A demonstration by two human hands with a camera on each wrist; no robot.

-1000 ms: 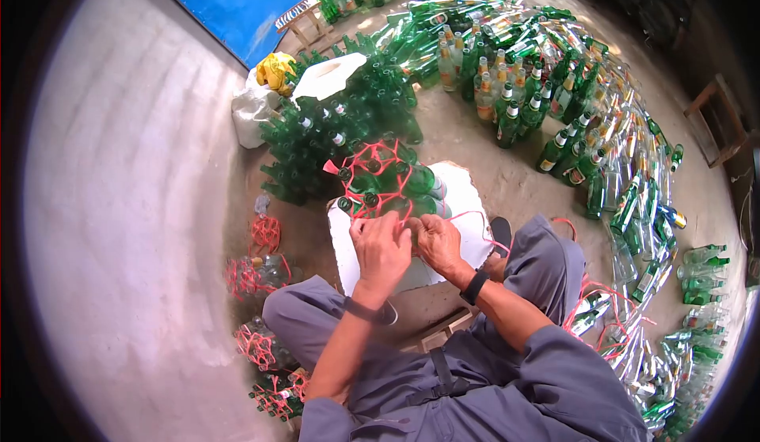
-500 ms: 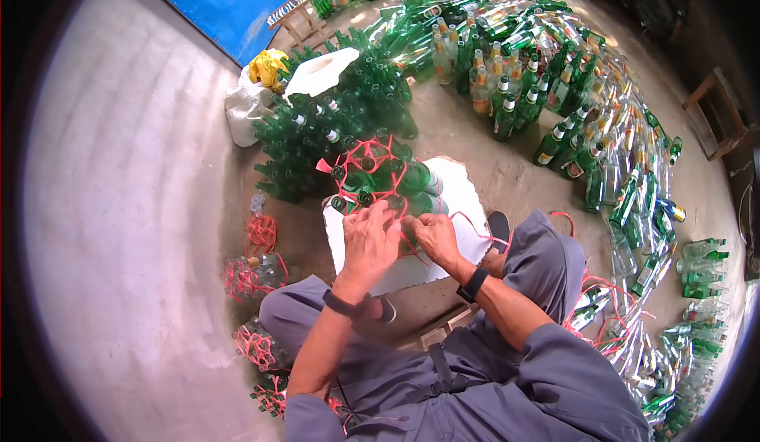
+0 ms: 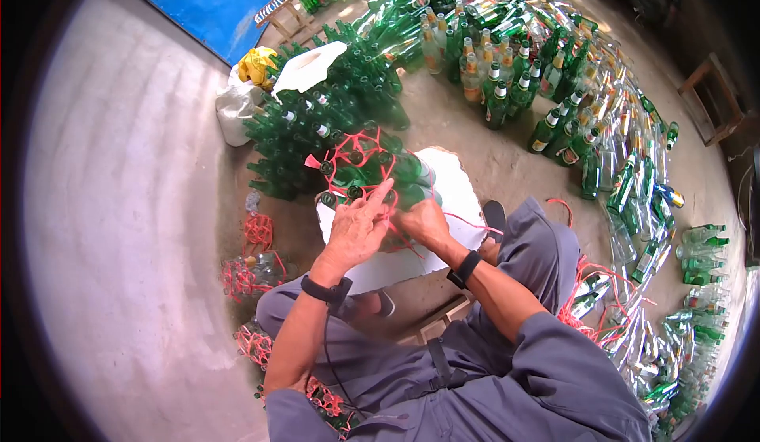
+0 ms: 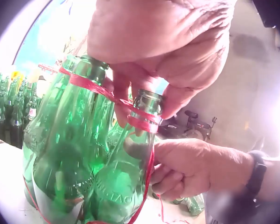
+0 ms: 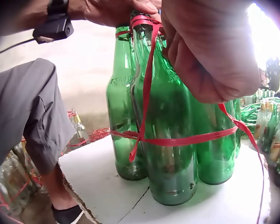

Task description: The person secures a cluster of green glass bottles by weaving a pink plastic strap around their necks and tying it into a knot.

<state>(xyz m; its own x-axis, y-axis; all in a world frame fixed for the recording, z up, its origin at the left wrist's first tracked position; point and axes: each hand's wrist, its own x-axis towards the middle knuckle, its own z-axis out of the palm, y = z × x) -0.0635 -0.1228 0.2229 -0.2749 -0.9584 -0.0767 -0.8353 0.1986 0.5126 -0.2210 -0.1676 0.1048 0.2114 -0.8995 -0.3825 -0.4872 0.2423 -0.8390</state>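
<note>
Green bottles [image 5: 165, 107] stand upright in a cluster on a white board [image 5: 91, 179], with red strap [image 5: 191, 139] around their bodies and necks. My left hand [image 3: 358, 228] is over the near side of the cluster; in the left wrist view its fingers hold a bottle neck [image 4: 148, 103] wound with strap, one finger extended in the head view. My right hand [image 3: 423, 224] is low beside that neck. Its curled fingers [image 4: 170, 179] grip the strap near the bottle's shoulder, partly hidden. A loose strap end trails toward the right.
Many green bottles [image 3: 297, 133] stand beyond the board beside a white wall [image 3: 134, 204]. Piled and standing bottles [image 3: 625, 141] curve around the right. Strap-bound bundles [image 3: 257, 272] lie at the left, and more red strap [image 3: 590, 327] lies by the right knee.
The head view has shifted, moving the scene slightly left. My left hand has moved up over the near necks with a finger stretched out; my right hand has closed in beside them.
</note>
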